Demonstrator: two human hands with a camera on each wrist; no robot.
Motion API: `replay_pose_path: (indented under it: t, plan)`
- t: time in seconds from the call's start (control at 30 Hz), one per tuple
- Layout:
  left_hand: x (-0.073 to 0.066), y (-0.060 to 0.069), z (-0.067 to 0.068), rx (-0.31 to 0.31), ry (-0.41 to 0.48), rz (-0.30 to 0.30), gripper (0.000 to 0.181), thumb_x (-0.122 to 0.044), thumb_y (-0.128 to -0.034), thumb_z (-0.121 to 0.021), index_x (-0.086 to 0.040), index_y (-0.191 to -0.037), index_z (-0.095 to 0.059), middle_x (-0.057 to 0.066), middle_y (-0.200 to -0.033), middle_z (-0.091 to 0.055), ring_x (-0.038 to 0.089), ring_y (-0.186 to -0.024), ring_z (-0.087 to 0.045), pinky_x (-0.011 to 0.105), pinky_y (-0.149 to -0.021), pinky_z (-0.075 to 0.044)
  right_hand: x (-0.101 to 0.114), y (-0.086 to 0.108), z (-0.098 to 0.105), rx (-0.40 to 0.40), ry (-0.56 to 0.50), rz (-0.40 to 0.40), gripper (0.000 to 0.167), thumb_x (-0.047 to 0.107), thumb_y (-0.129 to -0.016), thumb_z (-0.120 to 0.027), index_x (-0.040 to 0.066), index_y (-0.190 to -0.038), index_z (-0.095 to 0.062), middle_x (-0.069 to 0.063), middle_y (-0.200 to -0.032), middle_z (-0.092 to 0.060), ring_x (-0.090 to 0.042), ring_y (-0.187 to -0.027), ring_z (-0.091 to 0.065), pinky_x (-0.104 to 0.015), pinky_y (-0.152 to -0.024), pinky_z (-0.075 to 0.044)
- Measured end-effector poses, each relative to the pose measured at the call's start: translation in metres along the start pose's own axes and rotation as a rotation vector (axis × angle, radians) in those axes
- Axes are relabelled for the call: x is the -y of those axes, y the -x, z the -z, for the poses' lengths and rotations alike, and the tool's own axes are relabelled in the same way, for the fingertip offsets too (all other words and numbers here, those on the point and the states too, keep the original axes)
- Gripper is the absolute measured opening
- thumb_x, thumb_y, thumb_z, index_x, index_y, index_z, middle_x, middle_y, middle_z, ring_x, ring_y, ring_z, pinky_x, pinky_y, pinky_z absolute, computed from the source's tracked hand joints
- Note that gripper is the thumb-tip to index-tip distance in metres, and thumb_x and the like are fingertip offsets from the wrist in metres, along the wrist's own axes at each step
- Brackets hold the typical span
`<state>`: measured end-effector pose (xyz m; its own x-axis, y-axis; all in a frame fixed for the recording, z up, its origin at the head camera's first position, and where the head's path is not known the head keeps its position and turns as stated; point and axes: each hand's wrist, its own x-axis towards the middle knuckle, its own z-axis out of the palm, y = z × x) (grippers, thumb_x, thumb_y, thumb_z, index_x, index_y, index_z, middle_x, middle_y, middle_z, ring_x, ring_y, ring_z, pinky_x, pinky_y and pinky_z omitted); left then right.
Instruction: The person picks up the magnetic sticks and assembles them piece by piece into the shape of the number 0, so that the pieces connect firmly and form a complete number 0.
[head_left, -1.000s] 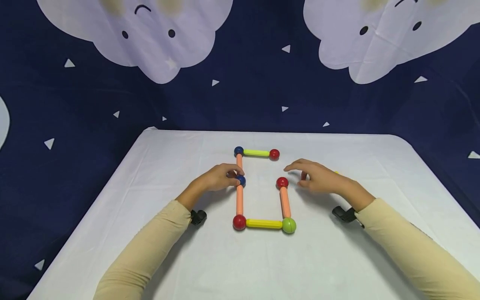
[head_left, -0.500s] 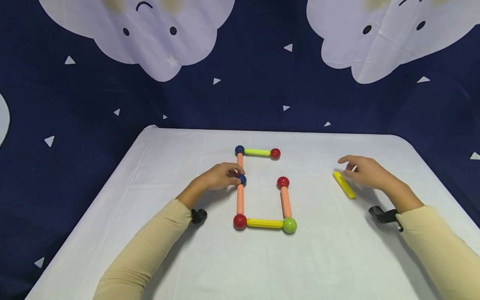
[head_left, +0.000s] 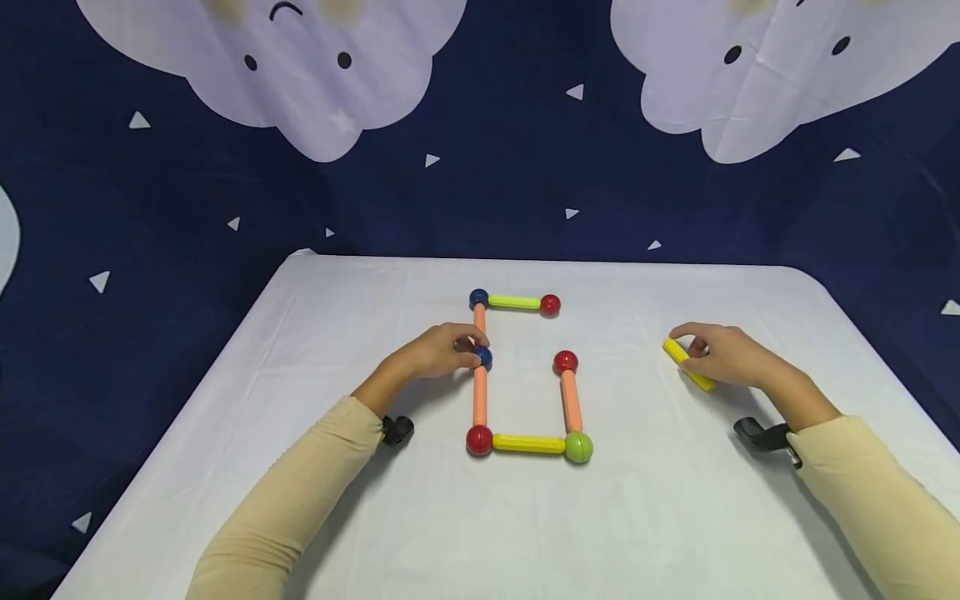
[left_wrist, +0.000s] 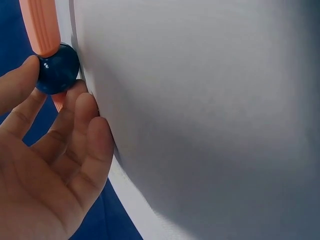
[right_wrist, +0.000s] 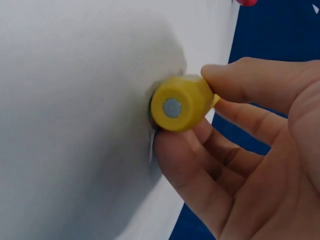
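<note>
With thumb and fingers, my left hand [head_left: 438, 352] pinches a dark blue ball [left_wrist: 57, 70] at the middle of the left side of a figure of rods and balls. Orange rods [head_left: 480, 396] meet this ball from front and back. Over at the right, my right hand [head_left: 731, 354] grips a loose yellow rod [head_left: 690, 364] between thumb and fingers. In the right wrist view the rod's end [right_wrist: 172, 107] shows a grey metal disc, and the rod is at or very near the white cloth.
The figure also has a far blue ball [head_left: 478, 298], a lime rod [head_left: 513, 302], a red ball [head_left: 550, 305], a nearer red ball [head_left: 566, 362], a right orange rod [head_left: 572, 400], a green ball [head_left: 578, 447], a front yellow rod [head_left: 528, 444] and a front-left red ball [head_left: 479, 440]. White cloth [head_left: 637, 517] covers the table.
My right hand has moved right, away from the nearer red ball, to the loose yellow rod and has taken hold of it. My left hand stays on the blue ball.
</note>
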<state>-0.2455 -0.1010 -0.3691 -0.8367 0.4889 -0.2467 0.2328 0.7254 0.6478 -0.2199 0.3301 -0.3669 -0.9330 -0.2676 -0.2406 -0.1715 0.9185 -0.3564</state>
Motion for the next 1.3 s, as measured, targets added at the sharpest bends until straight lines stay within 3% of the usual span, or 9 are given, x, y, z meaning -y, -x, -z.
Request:
replay_pose_path:
  t: [0.37, 0.6, 1.0, 1.3]
  plan:
    - [0.001, -0.001, -0.001, 0.002, 0.011, 0.002, 0.028, -0.018, -0.0962, -0.064, -0.016, -0.124, -0.065, 0.01, -0.115, -0.068, 0.021, -0.099, -0.06, 0.028, -0.079, -0.047, 0.004, -0.001, 0.001, 0.007, 0.003, 0.023, 0.05, 0.011, -0.089, -0.063, -0.001, -0.136, -0.05, -0.026, -0.106, -0.064, -0.022, -0.077, -0.057, -0.032, -0.061, -0.048]
    - [0.0, -0.001, -0.001, 0.005, 0.007, 0.016, 0.028, -0.019, -0.0963, -0.064, -0.017, -0.125, -0.064, 0.01, -0.117, -0.067, 0.021, -0.1, -0.061, 0.028, -0.078, -0.048, 0.007, -0.011, 0.0, -0.038, -0.046, 0.032, 0.051, 0.012, -0.09, -0.061, 0.001, -0.137, -0.048, -0.027, -0.111, -0.064, -0.024, -0.082, -0.06, -0.032, -0.064, -0.048]
    - [-0.001, -0.001, 0.001, 0.0, 0.011, 0.004, 0.029, -0.019, -0.0963, -0.064, -0.017, -0.125, -0.064, 0.01, -0.117, -0.067, 0.021, -0.101, -0.061, 0.029, -0.08, -0.048, 0.034, -0.043, -0.002, -0.062, -0.391, 0.042, 0.055, 0.006, -0.093, -0.058, 0.006, -0.146, -0.043, -0.029, -0.123, -0.056, -0.022, -0.087, -0.065, -0.033, -0.07, -0.059]
    - [-0.001, -0.001, 0.0, 0.002, -0.016, 0.004, 0.03, -0.02, -0.0962, -0.063, -0.018, -0.126, -0.064, 0.011, -0.121, -0.066, 0.023, -0.105, -0.06, 0.032, -0.084, -0.049, 0.063, -0.07, -0.005, -0.063, -0.526, 0.04, 0.055, 0.007, -0.094, -0.057, 0.009, -0.147, -0.042, -0.027, -0.126, -0.056, -0.021, -0.089, -0.063, -0.031, -0.072, -0.06]
